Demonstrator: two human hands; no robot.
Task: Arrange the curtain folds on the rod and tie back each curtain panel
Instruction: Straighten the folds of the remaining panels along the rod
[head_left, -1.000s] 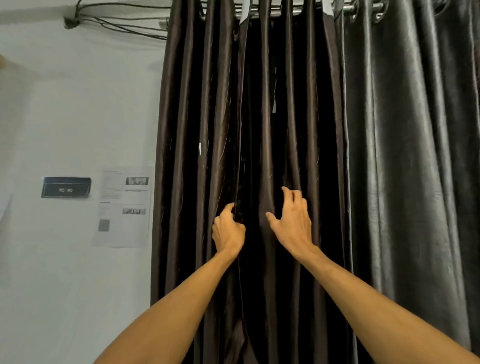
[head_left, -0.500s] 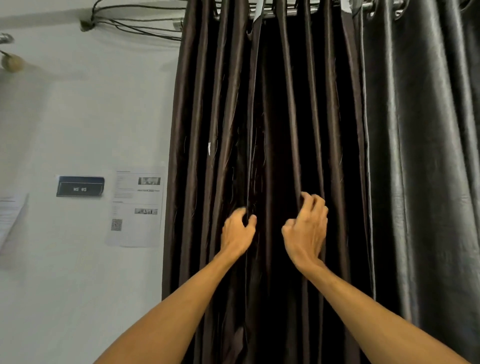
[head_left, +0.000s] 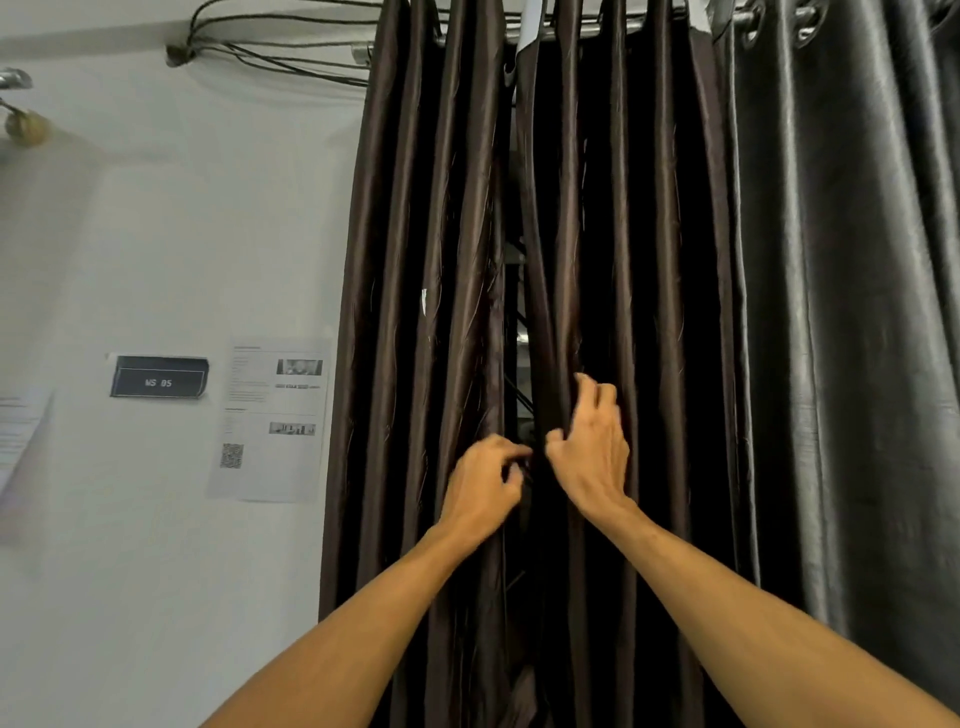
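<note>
Brown curtain (head_left: 457, 260) hangs off the rod (head_left: 587, 27) at 12 o'clock, with a narrow gap down its middle. Right hand (head_left: 592, 457) curls round the fold on the gap's 3 o'clock side, left hand (head_left: 485, 483) pinches the 9 o'clock edge. Grey curtain (head_left: 852, 312) at 3, printed sheet (head_left: 270, 421) on the wall at 9.

A metal rod (head_left: 590, 26) runs along the top edge. Threaded on it, the brown curtain (head_left: 415, 312) hangs in tight upright folds below the rod's left and middle stretch, parted by a narrow gap under a pale strip (head_left: 525, 34) at the rod. Right of that, the grey curtain (head_left: 857, 312) hangs from the same rod by metal eyelets (head_left: 751, 28), its edge touching the brown one. Left of the rod, dark cables (head_left: 270, 57) run along the wall (head_left: 182, 234)
</note>
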